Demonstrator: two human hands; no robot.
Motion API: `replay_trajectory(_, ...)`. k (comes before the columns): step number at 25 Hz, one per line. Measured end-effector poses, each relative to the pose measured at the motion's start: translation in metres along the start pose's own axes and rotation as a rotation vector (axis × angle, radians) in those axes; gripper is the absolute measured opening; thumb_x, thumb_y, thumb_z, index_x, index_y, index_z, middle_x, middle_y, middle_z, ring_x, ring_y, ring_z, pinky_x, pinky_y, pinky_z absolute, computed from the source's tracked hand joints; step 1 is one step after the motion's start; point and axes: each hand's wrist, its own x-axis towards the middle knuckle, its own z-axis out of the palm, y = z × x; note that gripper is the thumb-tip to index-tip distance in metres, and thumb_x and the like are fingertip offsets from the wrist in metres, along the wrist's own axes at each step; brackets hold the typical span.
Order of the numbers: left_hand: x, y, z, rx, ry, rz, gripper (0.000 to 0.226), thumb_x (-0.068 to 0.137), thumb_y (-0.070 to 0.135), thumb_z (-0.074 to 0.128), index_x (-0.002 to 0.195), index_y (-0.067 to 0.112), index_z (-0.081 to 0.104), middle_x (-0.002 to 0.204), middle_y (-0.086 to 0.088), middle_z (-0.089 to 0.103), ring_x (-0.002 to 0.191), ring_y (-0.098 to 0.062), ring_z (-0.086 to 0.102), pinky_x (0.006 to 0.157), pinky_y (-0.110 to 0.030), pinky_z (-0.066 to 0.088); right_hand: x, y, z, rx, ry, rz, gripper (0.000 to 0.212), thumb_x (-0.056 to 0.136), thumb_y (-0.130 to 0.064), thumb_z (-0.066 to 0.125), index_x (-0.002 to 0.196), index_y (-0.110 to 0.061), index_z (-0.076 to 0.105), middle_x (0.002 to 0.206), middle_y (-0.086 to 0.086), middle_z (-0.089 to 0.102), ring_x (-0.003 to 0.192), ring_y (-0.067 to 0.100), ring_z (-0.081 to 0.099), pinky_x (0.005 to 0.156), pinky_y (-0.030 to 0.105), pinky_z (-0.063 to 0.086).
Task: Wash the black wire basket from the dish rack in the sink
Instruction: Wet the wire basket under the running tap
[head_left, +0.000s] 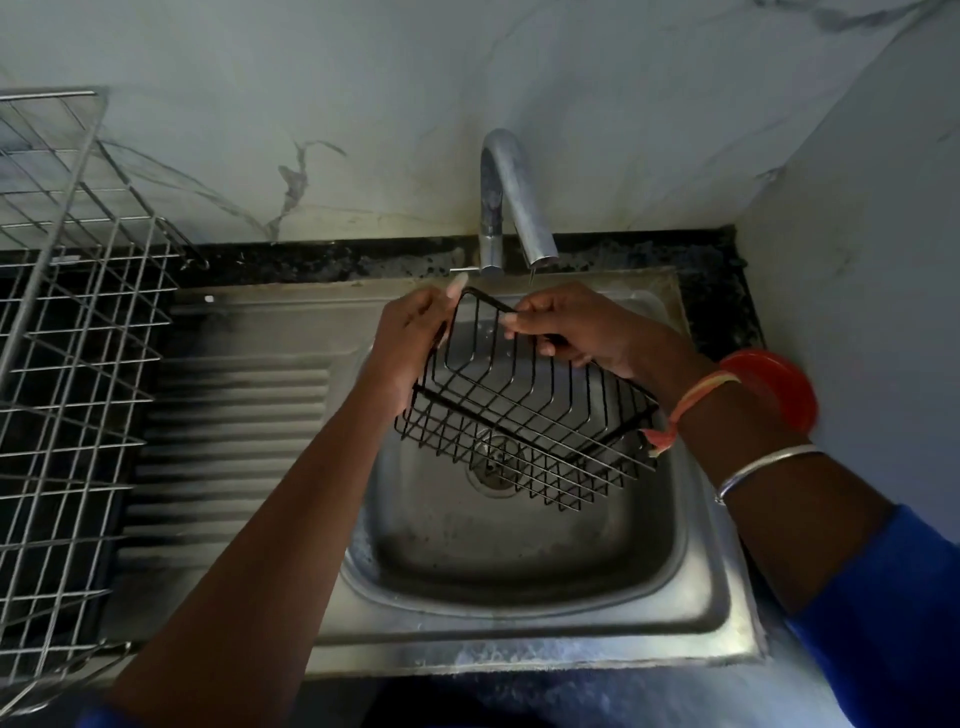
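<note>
Both hands grip the black wire basket (524, 410): left hand (410, 343) on its side, right hand (566, 327) on its top rim, above the sink (519, 561).

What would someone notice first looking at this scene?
Both hands, the left hand and right hand, hold a black wire basket tilted over the steel sink, just below the faucet. A large silver dish rack stands at the far left.

Black wire basket (524, 421), silver dish rack (67, 364), grey steel sink (519, 545), red bangle (779, 387), blue sleeve (893, 623)
</note>
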Motion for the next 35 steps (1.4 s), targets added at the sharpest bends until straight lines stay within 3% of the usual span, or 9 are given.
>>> replay_trajectory(4,0.009,0.012,0.015,0.207,0.138,0.201,0.028,0.093,0.034,0.071,0.082,0.008,0.069,0.081,-0.005,0.070,0.076,-0.014,0.064,0.072,-0.022,0.047,-0.014,0.010,0.009,0.245,0.136,0.112,0.025,0.093,-0.033,0.061,0.097,-0.012,0.072,0.058,0.001,0.048,0.044,0.011,0.025,0.041,0.020,0.016)
replay_trajectory(6,0.005,0.016,0.032,0.402,0.091,0.290,0.030,0.094,0.035,0.069,0.078,0.009,0.071,0.072,-0.003,0.068,0.065,-0.012,0.061,0.065,-0.014,0.041,-0.019,0.010,0.015,0.355,0.231,0.166,0.026,0.095,-0.032,0.058,0.098,-0.009,0.071,0.056,-0.002,0.045,0.044,0.010,0.025,0.040,0.021,0.016)
replay_trajectory(9,0.014,0.020,0.053,0.636,0.129,0.348,0.027,0.096,0.033,0.067,0.081,0.011,0.069,0.067,0.007,0.058,0.054,0.001,0.050,0.057,-0.019,0.036,-0.023,0.008,0.023,0.395,0.302,0.198,0.029,0.095,-0.034,0.058,0.097,-0.007,0.070,0.054,-0.003,0.043,0.044,0.009,0.025,0.041,0.021,0.016)
replay_trajectory(13,0.020,0.026,0.062,0.528,0.110,0.381,0.010,0.099,0.024,0.064,0.095,0.015,0.066,0.078,0.004,0.070,0.060,-0.004,0.063,0.059,-0.025,0.052,-0.031,0.014,0.023,0.571,0.361,0.219,0.031,0.096,-0.035,0.056,0.104,-0.008,0.069,0.056,-0.003,0.042,0.045,0.008,0.025,0.039,0.019,0.017)
replay_trajectory(17,0.014,0.013,0.044,0.483,-0.159,0.326,0.010,0.097,0.016,0.066,0.096,0.009,0.073,0.071,0.002,0.070,0.056,-0.010,0.067,0.061,-0.034,0.059,-0.045,0.021,0.025,0.600,0.412,0.235,0.035,0.096,-0.034,0.056,0.111,-0.005,0.066,0.054,-0.005,0.041,0.045,0.008,0.025,0.040,0.020,0.017)
replay_trajectory(20,0.017,0.018,0.052,0.573,-0.173,0.354,0.013,0.097,0.013,0.065,0.101,0.006,0.075,0.080,0.006,0.067,0.058,-0.001,0.062,0.063,-0.019,0.054,-0.046,0.021,0.037,0.583,0.420,0.236,0.033,0.099,-0.033,0.051,0.113,-0.006,0.065,0.056,-0.005,0.038,0.043,0.006,0.025,0.039,0.020,0.017)
replay_trajectory(24,0.019,0.032,0.060,0.527,-0.195,0.391,0.018,0.100,0.012,0.060,0.111,0.006,0.073,0.087,-0.004,0.073,0.068,-0.012,0.069,0.064,-0.025,0.057,-0.044,0.013,0.035,0.628,0.474,0.222,0.030,0.097,-0.033,0.053,0.108,-0.009,0.068,0.057,-0.004,0.039,0.043,0.006,0.025,0.040,0.021,0.017)
replay_trajectory(29,0.016,0.030,0.038,0.476,-0.133,0.536,0.022,0.097,0.010,0.062,0.116,0.003,0.072,0.113,-0.010,0.074,0.102,-0.016,0.070,0.091,-0.023,0.054,-0.041,0.005,0.028,0.693,0.571,0.192,0.024,0.096,-0.034,0.055,0.088,-0.016,0.069,0.053,-0.004,0.040,0.041,0.007,0.026,0.038,0.019,0.018)
replay_trajectory(35,0.024,0.034,0.045,0.666,-0.145,0.672,0.018,0.093,0.006,0.064,0.106,0.003,0.076,0.108,-0.016,0.071,0.103,-0.031,0.064,0.087,-0.025,0.041,-0.034,-0.007,0.034,0.743,0.553,0.195,0.025,0.097,-0.032,0.055,0.080,-0.016,0.064,0.054,-0.004,0.039,0.039,0.007,0.025,0.035,0.018,0.019)
